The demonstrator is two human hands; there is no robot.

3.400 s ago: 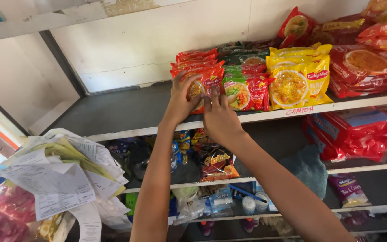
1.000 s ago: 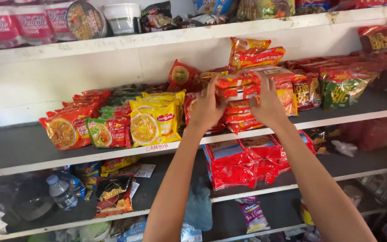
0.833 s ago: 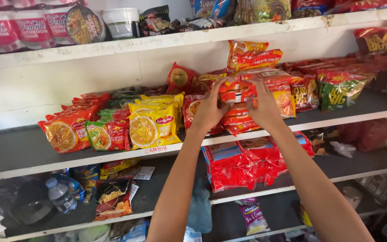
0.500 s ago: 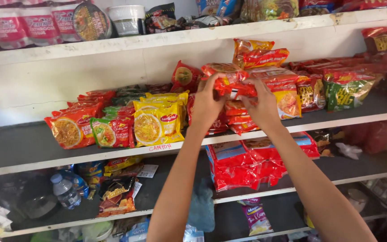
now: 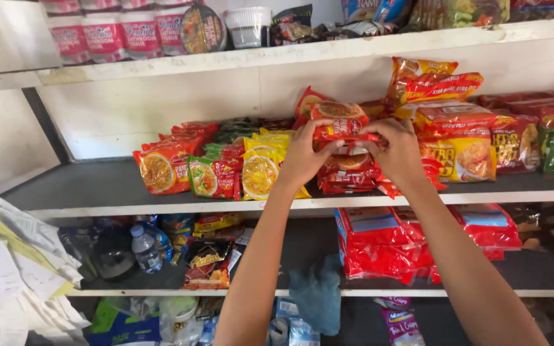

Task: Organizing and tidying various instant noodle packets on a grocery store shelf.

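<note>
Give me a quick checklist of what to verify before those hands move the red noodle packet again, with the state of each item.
1. Left hand has the red noodle packet: ok, fingers wrap its left end.
2. Right hand has it too: ok, fingers pinch the right end.
3. Packet clear of the stack of red packets below: cannot tell, the hands hide the gap.
4. Stack sits fully on the grey shelf: ok, none overhang the front edge.
5. Neighbouring yellow packet out of the way: not ok, the left hand is right against it.
6. Tall orange packets behind look steady: cannot tell, they lean on each other.
</note>
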